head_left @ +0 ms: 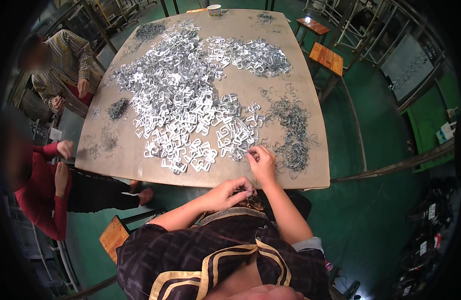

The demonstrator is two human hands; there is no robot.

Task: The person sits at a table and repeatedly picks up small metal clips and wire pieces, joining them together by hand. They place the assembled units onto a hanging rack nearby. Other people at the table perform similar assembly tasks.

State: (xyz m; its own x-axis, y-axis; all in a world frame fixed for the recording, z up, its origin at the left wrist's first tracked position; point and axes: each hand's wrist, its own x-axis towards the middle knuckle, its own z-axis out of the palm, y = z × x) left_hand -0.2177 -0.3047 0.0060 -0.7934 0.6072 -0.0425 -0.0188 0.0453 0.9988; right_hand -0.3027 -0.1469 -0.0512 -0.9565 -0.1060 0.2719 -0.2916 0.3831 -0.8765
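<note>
A broad pile of shiny, pale bent metal pieces shaped like hooks or open loops [175, 105] lies across the table. My right hand [262, 164] is at the near right edge of that pile, thumb and fingers pinched together beside the closest pieces. What is in the pinch, if anything, is too small to make out. My left hand [234, 194] is held at the table's front edge, close to my waist, with thumb and fingers pressed together. Whatever it holds is hidden. Just right of my right hand lies a heap of thin dark wire pieces [293, 130].
The brown tabletop [225, 172] carries smaller dark wire heaps at left [118, 108] and far left [150, 31]. A tub [214, 10] stands at the far edge. Two people [65, 65] are along the left side. Wooden stools [326, 58] stand right; another stool [114, 237] is behind left.
</note>
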